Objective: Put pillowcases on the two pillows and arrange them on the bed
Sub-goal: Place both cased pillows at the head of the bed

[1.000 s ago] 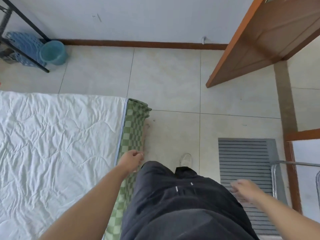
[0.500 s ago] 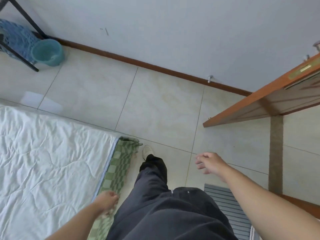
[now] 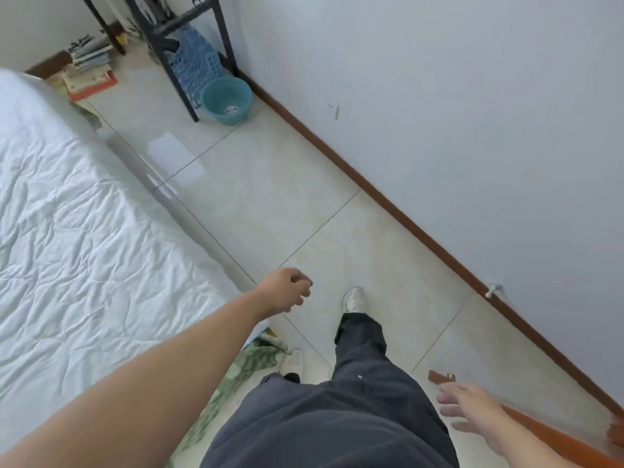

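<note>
My left hand (image 3: pixel 285 292) hangs over the tiled floor (image 3: pixel 270 204) just past the corner of the bed (image 3: pixel 84 231), its fingers loosely curled and holding nothing. My right hand (image 3: pixel 467 408) is low beside my dark trousers (image 3: pixel 337 417), fingers spread and relaxed, also holding nothing. No pillows or pillowcases show in this view. The bed lies on my left under a wrinkled white cover, a green checked sheet (image 3: pixel 236 369) showing at its near corner. Ahead along the wall (image 3: pixel 472 130) stand a teal bucket (image 3: pixel 227 100), a blue basket (image 3: pixel 194 69) and a black metal frame (image 3: pixel 175 45). A stack of books (image 3: pixel 89 70) sits on the floor beyond the bed.
</note>
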